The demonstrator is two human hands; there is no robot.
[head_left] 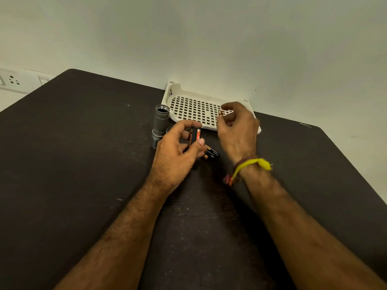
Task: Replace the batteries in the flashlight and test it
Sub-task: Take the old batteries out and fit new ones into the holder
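A grey flashlight body [160,124] stands on its head on the dark table [83,153], its threaded open end facing up. My left hand [178,155] holds a black battery holder [195,136] with an orange-labelled battery in it, just right of the flashlight. My right hand [237,130] pinches a small battery [220,114] with a copper end, raised above the white tray [178,97]. Loose black and copper batteries [211,153] lie on the table between my hands.
The perforated white tray sits against the wall at the table's back edge. A wall socket plate [12,80] is at the far left. A yellow thread band circles my right wrist.
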